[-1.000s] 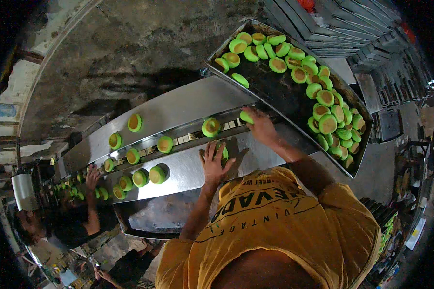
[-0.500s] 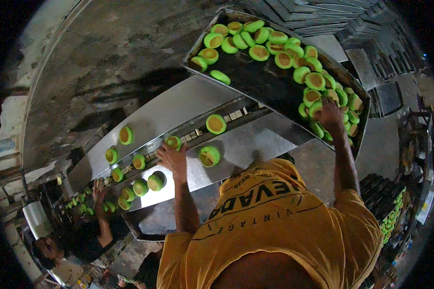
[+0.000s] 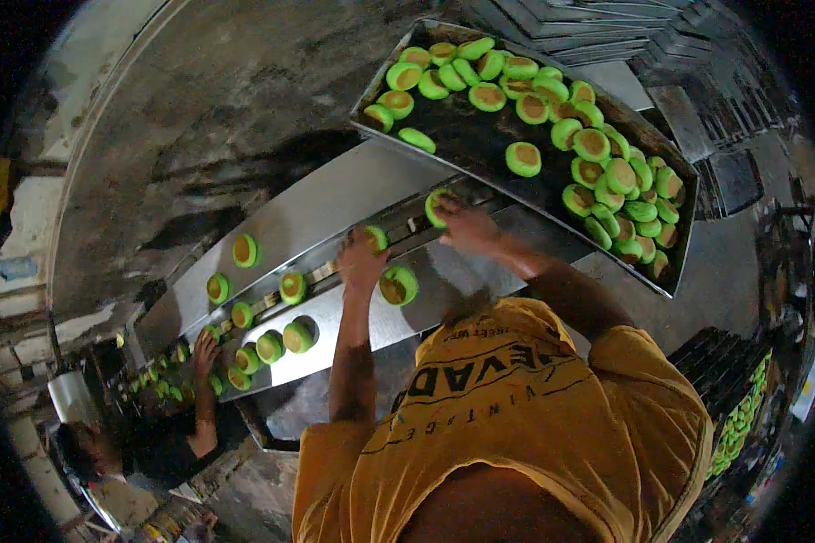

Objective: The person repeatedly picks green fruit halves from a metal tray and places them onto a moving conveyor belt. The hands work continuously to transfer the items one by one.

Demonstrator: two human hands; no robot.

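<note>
Round green buns with brown flat faces lie along a narrow slatted conveyor between metal side plates. On the conveyor, my left hand has its fingers closed on one green bun. Farther right, my right hand grips another green bun at the conveyor, close to the tray's near edge. A loose green bun rests on the near metal plate, beside my left wrist. Beyond my right hand, a dark metal tray carries many more buns, piled thickest at its right end.
At the left, a co-worker's hand reaches over buns farther down the conveyor. Single buns sit on both side plates. Stacked dark trays with green buns stand at the lower right; more metal trays are piled at the back.
My right hand has left the tray's bun pile for the conveyor, with a bun. My left hand has shifted right onto another bun. Belt buns have moved left; one bun now lies mid-tray.
</note>
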